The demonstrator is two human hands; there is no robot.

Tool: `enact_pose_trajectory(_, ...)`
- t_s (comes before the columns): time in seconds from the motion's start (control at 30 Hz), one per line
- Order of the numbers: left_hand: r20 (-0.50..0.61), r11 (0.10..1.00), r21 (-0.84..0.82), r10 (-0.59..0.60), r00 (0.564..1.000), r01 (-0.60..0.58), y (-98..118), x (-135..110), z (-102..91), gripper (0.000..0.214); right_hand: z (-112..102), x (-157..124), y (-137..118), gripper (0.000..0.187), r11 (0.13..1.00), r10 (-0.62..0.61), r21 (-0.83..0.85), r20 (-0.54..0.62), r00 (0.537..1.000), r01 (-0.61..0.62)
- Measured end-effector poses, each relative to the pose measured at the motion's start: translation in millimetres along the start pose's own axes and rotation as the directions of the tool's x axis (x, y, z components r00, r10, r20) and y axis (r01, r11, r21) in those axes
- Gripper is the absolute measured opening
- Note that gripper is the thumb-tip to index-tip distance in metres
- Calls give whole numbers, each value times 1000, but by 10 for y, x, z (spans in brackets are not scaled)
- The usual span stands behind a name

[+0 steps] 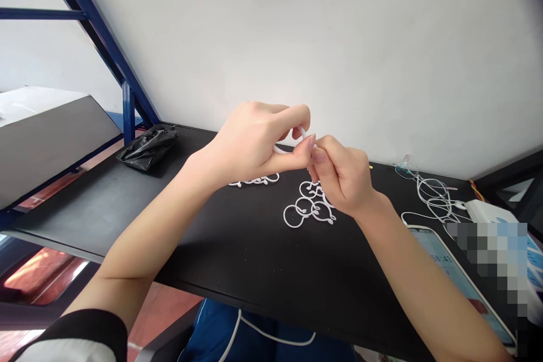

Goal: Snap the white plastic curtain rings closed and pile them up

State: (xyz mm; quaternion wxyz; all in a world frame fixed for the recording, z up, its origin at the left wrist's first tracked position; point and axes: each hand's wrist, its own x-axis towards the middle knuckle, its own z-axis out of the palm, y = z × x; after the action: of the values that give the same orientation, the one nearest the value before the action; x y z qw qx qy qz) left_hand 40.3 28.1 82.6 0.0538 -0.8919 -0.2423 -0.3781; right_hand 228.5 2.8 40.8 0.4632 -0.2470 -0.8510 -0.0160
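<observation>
Both hands meet in the air above the black table (237,260). My left hand (261,141) is closed, its thumb and fingers pinching a white plastic curtain ring (279,149) that shows partly between them. Touching it from the right, my right hand (345,172) is also closed, with thumb and curled fingers gripping the same ring's end; most of that end is hidden. Below lies a loose pile of white curtain rings (314,211) with small knobbed ends, partly covered by my right hand. More such rings (257,181) lie in a row behind my left wrist.
A crumpled black plastic bag (148,150) sits at the back left, near a blue metal frame (108,48). On the right are tangled white cables (436,198), a white box (487,212) and a tablet-like device (458,277). A white cord (271,340) hangs over my lap.
</observation>
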Motion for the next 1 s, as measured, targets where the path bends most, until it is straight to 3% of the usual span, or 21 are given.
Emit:
enact_pose_trajectory(0.4, -61, 997, -65, 30, 998, -34, 16, -31, 19, 15, -4, 45, -77, 29, 995, -63, 82, 8, 998, 62)
enact_pose_trajectory(0.83, -186, 956, -147, 227, 956, -255, -16, -33, 127, 14, 83, 26, -109, 32, 990, -117, 79, -15, 993, 118)
enact_pose_trajectory(1.0, -191, 953, -159, 228, 955, -260, -6, -38, 146, 18, 106, 25, -141, 30, 983, -175, 50, 5, 985, 174)
